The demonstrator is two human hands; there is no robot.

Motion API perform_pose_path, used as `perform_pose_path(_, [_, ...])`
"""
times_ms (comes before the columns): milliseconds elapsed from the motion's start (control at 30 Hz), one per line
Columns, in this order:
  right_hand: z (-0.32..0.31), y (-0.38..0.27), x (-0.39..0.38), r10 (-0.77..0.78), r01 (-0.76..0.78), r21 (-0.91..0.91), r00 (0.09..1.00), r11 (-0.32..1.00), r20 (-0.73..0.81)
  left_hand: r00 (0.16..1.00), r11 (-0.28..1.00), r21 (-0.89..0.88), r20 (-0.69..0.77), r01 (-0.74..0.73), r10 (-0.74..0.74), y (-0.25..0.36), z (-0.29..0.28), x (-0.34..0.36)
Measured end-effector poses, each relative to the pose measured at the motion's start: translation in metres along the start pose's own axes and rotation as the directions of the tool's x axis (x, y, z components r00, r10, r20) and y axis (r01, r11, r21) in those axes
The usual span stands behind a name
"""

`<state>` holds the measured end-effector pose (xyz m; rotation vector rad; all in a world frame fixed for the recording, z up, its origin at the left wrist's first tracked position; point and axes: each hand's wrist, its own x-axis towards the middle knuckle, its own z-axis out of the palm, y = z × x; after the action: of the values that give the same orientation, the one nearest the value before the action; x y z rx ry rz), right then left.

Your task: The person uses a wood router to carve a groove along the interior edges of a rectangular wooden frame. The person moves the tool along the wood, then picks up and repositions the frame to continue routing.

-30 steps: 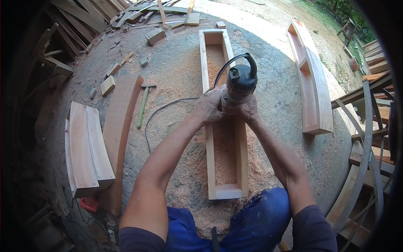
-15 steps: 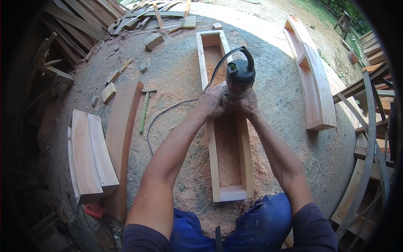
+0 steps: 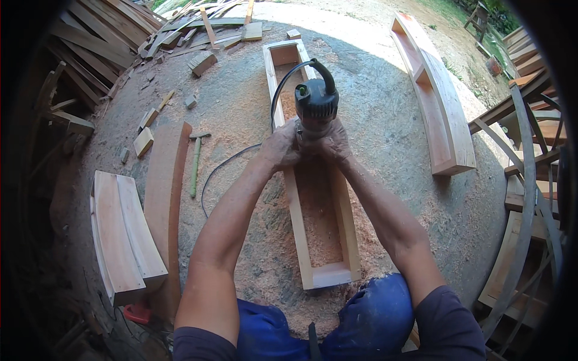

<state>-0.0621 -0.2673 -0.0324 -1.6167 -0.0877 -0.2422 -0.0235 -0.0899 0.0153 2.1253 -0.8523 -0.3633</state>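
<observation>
Both my hands grip a corded trim router with a black top and grey body. It stands upright over the middle of a long, narrow wooden frame on the ground in front of me. My left hand is closed round the left of the router's lower body, and my right hand closes on its right. The router's base and bit are hidden behind my hands. Its black cable loops from the top down the left side. Wood shavings lie inside the frame and around it.
On the left lie a hammer with a green handle, a curved brown plank and a pale curved wooden piece. Another curved box frame lies to the right. Offcuts and stacked boards stand farther off; wooden parts crowd the right edge.
The whole view has shifted slightly, so most things sit further left. My hands still hold the router at about the same place along the frame.
</observation>
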Motion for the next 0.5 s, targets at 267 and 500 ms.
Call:
perform_pose_path(267, [0.021, 0.005, 0.004, -0.071, 0.061, -0.095, 0.991, 0.994, -0.113, 0.998, 0.973, -0.228, 0.054, 0.046, -0.035, -0.001, -0.007, -0.011])
perform_pose_path(500, [0.023, -0.057, -0.001, 0.057, -0.062, -0.288, 0.998, 0.956, -0.027, 0.997, 0.998, -0.033, 0.045, 0.059, -0.058, -0.019, -0.009, -0.014])
